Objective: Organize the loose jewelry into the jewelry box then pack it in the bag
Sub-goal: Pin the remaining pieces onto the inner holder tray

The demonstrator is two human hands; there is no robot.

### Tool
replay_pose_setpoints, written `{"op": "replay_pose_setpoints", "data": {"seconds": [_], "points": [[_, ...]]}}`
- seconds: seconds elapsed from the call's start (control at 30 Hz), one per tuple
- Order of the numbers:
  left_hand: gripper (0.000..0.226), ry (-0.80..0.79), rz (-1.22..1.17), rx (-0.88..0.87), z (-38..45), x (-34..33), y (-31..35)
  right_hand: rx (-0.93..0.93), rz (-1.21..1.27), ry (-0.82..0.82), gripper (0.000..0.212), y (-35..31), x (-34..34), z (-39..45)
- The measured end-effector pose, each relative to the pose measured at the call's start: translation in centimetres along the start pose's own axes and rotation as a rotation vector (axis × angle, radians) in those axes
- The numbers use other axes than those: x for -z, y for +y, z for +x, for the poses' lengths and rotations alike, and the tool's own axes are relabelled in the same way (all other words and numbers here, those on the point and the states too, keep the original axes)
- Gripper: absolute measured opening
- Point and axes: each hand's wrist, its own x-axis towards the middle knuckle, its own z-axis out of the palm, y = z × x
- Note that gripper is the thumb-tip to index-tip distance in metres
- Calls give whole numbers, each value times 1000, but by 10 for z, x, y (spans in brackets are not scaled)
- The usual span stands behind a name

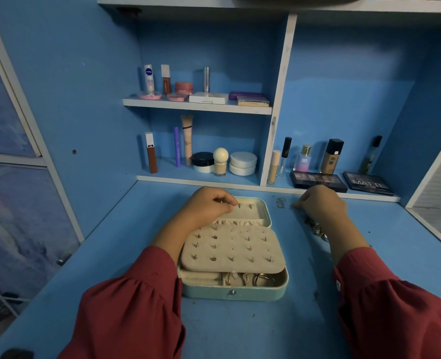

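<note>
Sorting is underway: the left hand (209,203) curls on the open jewelry box (233,290); the right hand (320,202) pinches at loose jewelry (315,226) on the counter (240,330), next to carry a piece leftward into the box.

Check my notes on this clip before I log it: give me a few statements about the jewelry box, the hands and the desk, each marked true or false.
1. The jewelry box is open on the blue desk. True.
2. The beige earring panel carries no earrings. False: many studs sit in its holes.
3. The left hand is over the lid half of the box. True.
4. The loose jewelry lies left of the box. False: it lies right of the box, by the right hand.
5. Rings sit in the front compartment, below the panel. True.
6. The right hand reaches into the shelf of cosmetics. False: it is down at the desk surface near the loose pieces.
</note>
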Motion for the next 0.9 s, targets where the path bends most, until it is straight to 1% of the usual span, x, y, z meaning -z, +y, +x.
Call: {"op": "replay_pose_setpoints", "data": {"seconds": [0.13, 0.23, 0.37, 0.5, 0.63, 0.7, 0.8, 0.9], "points": [[23, 25, -37, 7, 0, 1, -1, 8, -3, -67, 24, 1, 1, 2], [24, 31, -44, 10, -1, 1, 0, 21, -52, -25, 20, 0, 1, 1], [24, 51, -101, -3, -2, 4, 1, 32, -102, 4, 22, -3, 4, -1], [21, 85, -175, -3, -3, 9, 3, 37, -74, 5, 13, -5, 7, -2], [20, 86, -197, -10, -4, 10, 4, 56, 25, 13, 16, -6, 8, -1], [20, 86, -208, -18, -5, 9, 6, 57, -3, -25, 15, -6, 10, 0], [20, 88, -217, -28, -5, 9, 7, 25, -96, -100, 32, -8, 9, -4], [21, 87, -217, -35, -6, 9, 7, 26, -122, -58, 34, -8, 6, -8]]}}
